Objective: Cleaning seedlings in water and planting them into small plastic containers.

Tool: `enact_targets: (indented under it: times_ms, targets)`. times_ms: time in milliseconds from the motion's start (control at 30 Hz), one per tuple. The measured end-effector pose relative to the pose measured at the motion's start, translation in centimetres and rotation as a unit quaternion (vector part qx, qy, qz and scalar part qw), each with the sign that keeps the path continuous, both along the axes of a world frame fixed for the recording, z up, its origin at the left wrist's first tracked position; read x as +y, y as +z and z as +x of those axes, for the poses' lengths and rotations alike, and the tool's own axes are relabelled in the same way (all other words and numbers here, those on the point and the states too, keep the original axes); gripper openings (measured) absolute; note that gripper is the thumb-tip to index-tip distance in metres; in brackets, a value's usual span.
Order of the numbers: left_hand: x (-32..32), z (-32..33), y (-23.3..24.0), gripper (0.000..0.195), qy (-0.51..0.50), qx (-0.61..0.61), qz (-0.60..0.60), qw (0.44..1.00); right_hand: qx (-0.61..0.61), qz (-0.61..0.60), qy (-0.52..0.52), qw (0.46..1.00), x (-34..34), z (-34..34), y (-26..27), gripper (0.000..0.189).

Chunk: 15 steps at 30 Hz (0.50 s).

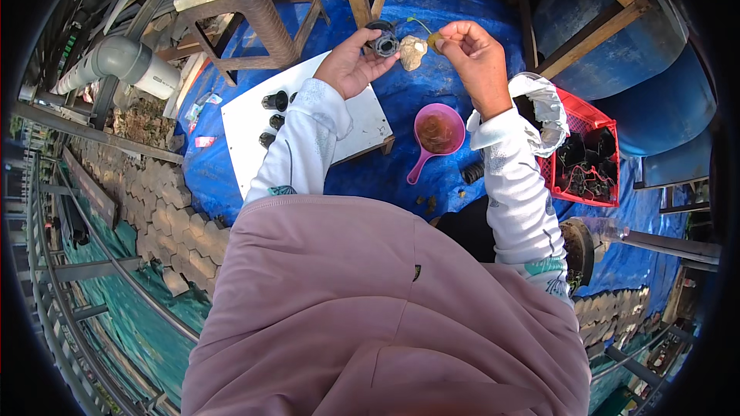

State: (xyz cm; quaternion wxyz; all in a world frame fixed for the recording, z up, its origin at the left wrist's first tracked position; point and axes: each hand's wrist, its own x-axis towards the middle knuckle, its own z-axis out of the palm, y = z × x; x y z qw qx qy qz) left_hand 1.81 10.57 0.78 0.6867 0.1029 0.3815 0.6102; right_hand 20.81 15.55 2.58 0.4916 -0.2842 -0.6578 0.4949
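My left hand (359, 63) holds a small black plastic net pot (385, 44) between thumb and fingers. My right hand (471, 58) pinches a yellowish-brown plug (435, 41) with a thin green seedling (420, 22) sticking out of it towards the left. Between the two hands, a pale rough stone (413, 52) is seen on the blue tarpaulin below. Several black pots (274, 101) lie on a white board (361, 118) at the left, partly hidden by my left sleeve. A pink dipper (440, 129) with brownish contents rests on the tarpaulin between my forearms.
A red plastic crate (614, 144) holding black pots stands at the right, beside a white bag (552, 112). Large blue drums (653, 98) are behind it. A plastic stool (260, 17) stands at the upper left. A round dark container (580, 251) is beside my right elbow.
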Motion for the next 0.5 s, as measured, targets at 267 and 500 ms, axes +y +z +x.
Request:
enact_targets:
  times_ms: [267, 500]
  targets:
    - [-0.3, -0.3, 1.0, 0.027, 0.131, -0.118, 0.037, 0.984, -0.026, 0.018, 0.061, 0.998, -1.2, -1.8, -0.2, 0.009]
    - [-0.3, 0.1, 1.1, 0.026, 0.114, -0.096, 0.050, 0.988, -0.023, 0.023, 0.048, 0.998, -1.2, -2.3, -0.5, 0.010]
